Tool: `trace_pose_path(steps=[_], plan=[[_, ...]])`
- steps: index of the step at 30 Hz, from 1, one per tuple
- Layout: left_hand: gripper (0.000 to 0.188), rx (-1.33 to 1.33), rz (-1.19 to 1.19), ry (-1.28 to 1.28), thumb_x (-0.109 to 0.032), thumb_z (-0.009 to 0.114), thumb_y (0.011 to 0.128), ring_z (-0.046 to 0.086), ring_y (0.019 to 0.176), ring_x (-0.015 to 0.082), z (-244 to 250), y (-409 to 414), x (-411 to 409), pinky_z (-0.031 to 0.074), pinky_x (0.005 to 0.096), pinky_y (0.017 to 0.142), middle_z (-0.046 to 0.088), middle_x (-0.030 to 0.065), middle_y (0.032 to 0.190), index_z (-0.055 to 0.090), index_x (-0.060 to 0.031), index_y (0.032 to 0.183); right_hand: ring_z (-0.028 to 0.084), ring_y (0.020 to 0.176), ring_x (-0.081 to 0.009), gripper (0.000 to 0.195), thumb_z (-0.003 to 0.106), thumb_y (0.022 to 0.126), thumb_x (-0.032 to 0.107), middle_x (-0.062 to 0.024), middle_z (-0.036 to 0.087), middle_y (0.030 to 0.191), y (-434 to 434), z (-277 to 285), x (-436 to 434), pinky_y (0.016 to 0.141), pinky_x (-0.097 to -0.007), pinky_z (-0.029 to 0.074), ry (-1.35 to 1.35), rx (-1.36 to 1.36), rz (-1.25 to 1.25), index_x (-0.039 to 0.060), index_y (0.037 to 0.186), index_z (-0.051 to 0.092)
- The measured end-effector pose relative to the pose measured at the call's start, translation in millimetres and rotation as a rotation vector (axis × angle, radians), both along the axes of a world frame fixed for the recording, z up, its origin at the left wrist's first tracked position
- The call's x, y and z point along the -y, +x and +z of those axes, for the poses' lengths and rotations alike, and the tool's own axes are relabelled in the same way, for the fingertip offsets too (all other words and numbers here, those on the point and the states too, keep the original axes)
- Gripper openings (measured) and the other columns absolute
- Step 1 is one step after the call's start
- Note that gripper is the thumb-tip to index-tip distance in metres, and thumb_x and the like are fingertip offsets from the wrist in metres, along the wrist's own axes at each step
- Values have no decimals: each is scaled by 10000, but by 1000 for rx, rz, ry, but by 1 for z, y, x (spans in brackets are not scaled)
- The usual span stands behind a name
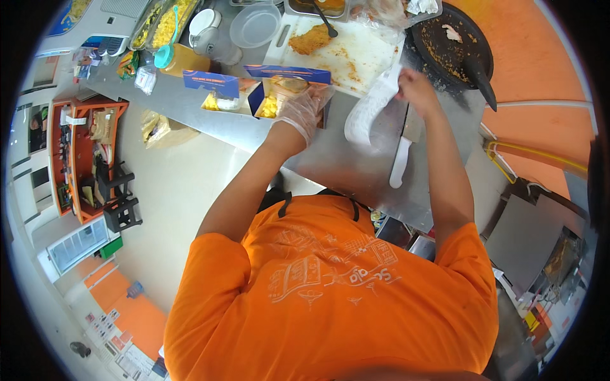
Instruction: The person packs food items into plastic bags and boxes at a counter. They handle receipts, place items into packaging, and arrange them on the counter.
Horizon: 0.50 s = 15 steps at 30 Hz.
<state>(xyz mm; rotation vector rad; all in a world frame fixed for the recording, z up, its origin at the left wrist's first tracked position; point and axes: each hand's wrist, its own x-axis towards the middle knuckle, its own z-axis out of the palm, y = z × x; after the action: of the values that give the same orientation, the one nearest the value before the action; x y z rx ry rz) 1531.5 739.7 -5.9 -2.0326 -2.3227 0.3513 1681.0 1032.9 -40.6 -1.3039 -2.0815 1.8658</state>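
My left hand [299, 110], in a clear plastic glove, reaches over the right-hand open cardboard food box [255, 99]; its fingertips are partly hidden, so its grip is unclear. Pale yellow food pieces [269, 107] and a sandwich-like item [288, 85] lie in that box. Left of it stands a second open food box [209, 82] with similar yellow pieces and a small white packet. My bare right hand [419, 93] pinches the edge of a long curling printed paper strip [364, 121]. Below that hand a white-handled knife [401, 162] lies on the steel table [329, 152].
A white cutting board [381, 52] bears a breaded cutlet [310, 40] and crumbs. Right of it sits a dark frying pan [448, 43], handle towards me. Behind the boxes stand a teal-capped squeeze bottle [183, 58], a clear plastic bowl [256, 26] and trays of yellow food [174, 24].
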Motion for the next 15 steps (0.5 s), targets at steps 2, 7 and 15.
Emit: trace_pose_path(steps=[2,7,15], plan=[[425,185,-69,209,-55,507,896,479,1349,340,20,-9,20,393,366,1118,534,216,1408,553,36,1309,639,1078,-256,370,545,932,107,-167,662,1173,-6,-11,-2,934,-377,509,667,134,-190,-21,1277,591],[434,571,78,525,-105,592,908,532,1295,355,34,-29,181,449,431,1072,566,203,1378,563,-26,1334,566,1151,-266,469,544,954,76,-170,531,1356,-18,24,115,998,-383,454,881,-251,-446,8,1410,461],[472,692,907,493,-329,599,958,577,1200,348,-33,-165,555,462,393,1042,608,176,1320,581,-35,1326,585,956,-182,227,590,910,1,-131,587,1091,-76,-31,457,796,-302,492,905,-322,127,8,1136,589]])
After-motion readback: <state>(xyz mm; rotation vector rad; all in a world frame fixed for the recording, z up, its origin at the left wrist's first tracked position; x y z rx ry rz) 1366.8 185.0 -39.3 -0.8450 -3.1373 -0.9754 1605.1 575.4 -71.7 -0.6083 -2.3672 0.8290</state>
